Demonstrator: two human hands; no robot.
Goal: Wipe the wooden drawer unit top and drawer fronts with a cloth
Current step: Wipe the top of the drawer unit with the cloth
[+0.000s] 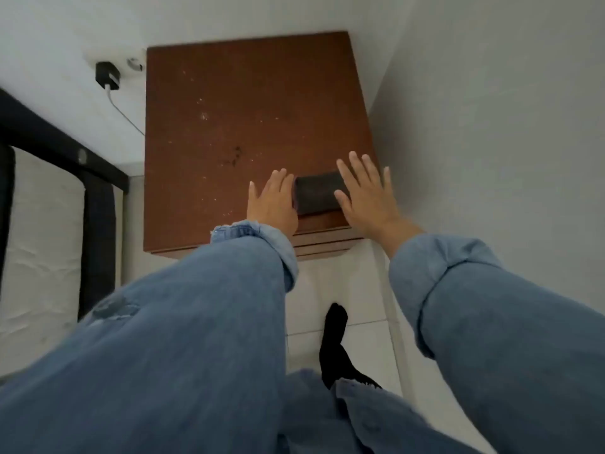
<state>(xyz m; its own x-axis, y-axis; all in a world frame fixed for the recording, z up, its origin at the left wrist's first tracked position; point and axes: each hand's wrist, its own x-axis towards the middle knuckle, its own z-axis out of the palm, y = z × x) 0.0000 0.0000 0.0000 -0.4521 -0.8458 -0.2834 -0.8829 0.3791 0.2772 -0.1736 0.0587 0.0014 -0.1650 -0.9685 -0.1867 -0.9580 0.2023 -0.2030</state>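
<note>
Seen from above: folded dark cloth [317, 192] flat on dusty wooden drawer unit [229, 126] top near its front edge, flanked by left hand [273, 201] and right hand [368, 194], fingers straight, denim sleeves [491, 306] rolled.

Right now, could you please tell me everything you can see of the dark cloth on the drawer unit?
The cloth is dark grey, looks soft, and is folded into a flat rectangle. It lies near the front right of the wooden drawer unit top. The left hand and right hand flank it with straight fingers, each overlapping an edge.
</note>
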